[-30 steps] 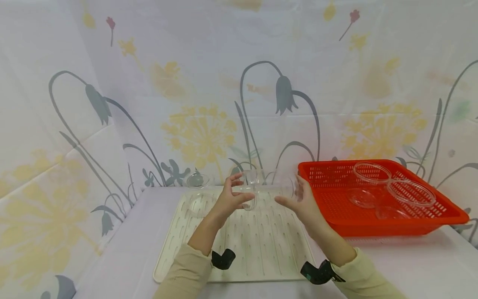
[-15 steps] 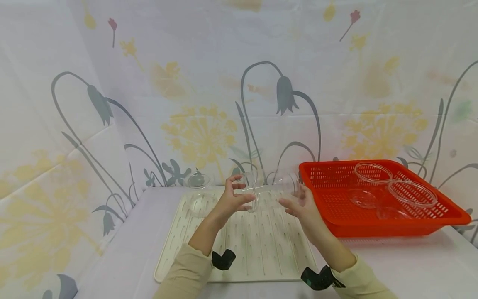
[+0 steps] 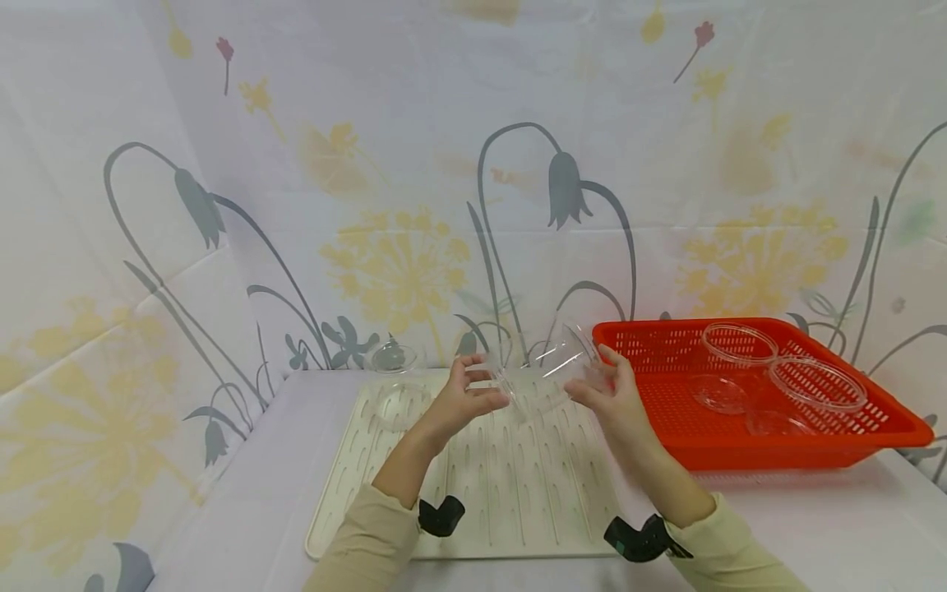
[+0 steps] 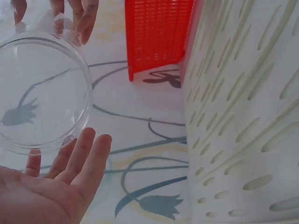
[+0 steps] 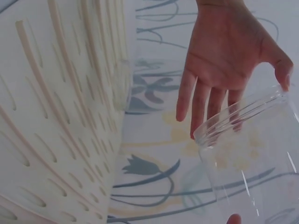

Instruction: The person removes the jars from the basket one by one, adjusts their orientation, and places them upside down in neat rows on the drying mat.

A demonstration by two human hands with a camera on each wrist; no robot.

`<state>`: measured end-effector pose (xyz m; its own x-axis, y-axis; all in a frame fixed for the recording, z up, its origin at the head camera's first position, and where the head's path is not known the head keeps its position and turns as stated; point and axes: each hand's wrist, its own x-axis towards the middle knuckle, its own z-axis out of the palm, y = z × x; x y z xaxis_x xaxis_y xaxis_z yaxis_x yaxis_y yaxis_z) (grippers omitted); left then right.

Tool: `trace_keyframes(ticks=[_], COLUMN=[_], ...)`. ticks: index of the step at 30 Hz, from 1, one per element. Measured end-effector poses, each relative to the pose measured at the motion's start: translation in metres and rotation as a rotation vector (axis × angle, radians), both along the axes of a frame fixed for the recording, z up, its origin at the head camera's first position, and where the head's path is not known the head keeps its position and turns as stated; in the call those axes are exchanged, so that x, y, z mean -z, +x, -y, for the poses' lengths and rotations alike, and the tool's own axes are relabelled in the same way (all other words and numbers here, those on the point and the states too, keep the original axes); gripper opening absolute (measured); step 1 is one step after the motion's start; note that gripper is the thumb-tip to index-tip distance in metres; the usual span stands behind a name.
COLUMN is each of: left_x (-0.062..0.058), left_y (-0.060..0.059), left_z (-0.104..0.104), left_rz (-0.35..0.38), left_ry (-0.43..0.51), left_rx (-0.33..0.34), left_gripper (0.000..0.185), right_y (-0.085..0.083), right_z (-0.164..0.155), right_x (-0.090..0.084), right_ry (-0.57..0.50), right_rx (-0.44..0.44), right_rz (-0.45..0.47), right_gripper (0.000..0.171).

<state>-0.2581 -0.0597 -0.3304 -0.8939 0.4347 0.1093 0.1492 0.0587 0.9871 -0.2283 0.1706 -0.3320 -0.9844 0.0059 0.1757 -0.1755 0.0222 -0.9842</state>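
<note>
A clear plastic jar (image 3: 565,362) is held on its side above the pale mat, between my two hands. The fingers and thumb of my left hand (image 3: 460,401) span its wide round rim (image 4: 83,70), touching the edge. In the right wrist view, several ridges run round this end of the jar (image 5: 247,158); whether a separate lid sits there, I cannot tell. My right hand (image 3: 617,403) grips the other end, thumb below and fingers behind. A second clear jar (image 3: 399,403) stands at the mat's far left corner.
A cream ridged mat (image 3: 473,526) lies on the white table (image 3: 259,493). The red perforated basket (image 3: 740,452) at the right holds several clear round pieces, one a ring-shaped rim (image 3: 817,382). A flower-printed cloth (image 3: 444,164) closes off the back.
The jar has tilted from level, its rim end now angled down to the left. My right hand has shifted slightly to the right, while my left hand stays almost in place.
</note>
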Motion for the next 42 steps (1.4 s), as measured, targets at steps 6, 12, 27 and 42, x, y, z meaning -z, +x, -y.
trace_keyframes(ticks=[6,12,27,42], left_x=[0.002,0.003,0.008,0.013], left_y=[-0.001,-0.001,0.000,0.000], left_z=[0.002,0.002,-0.001,0.000], left_rz=[0.002,-0.013,-0.056,-0.048], left_ry=[-0.044,-0.093,-0.178,-0.234], left_rx=[0.004,-0.002,0.035,0.020], left_gripper=[0.076,0.068,0.064,0.071], right_y=[0.000,-0.002,-0.004,-0.008], right_z=[-0.001,-0.001,0.000,0.002], right_x=[-0.007,-0.011,-0.013,-0.014], right_ry=[0.007,0.011,0.135,0.216], right_rx=[0.001,-0.031,-0.136,-0.187], right_rz=[-0.016,-0.067,-0.166,-0.122], right_gripper=[0.076,0.069,0.067,0.084])
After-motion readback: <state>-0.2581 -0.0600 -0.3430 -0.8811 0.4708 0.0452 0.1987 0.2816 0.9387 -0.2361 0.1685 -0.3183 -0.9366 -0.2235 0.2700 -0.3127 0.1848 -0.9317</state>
